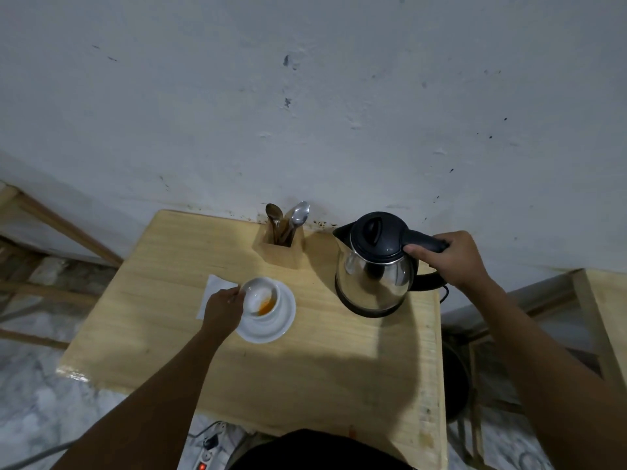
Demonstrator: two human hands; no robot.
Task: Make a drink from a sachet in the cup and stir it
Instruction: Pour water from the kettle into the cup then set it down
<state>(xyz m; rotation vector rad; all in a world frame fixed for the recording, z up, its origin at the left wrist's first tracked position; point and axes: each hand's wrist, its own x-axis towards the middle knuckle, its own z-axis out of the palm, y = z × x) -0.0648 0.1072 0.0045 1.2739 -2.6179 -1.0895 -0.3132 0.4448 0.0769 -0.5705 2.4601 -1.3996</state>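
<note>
Two hands busy on a small wooden table (305, 368). Left hand (222, 312) gripping the near-left side of a white cup (261, 298), tipped a bit on its white saucer (283, 320), orange powder sitting inside. Right hand (451, 257) wrapped tight around the black handle of a steel kettle (373, 276), well right of the cup. White paper (212, 290) tucked just left of the saucer. Wooden holder (283, 247) with spoons (298, 215) back by the wall.

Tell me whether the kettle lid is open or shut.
Shut: the kettle lid lies flat on the body, while the right hand grips its handle.
</note>
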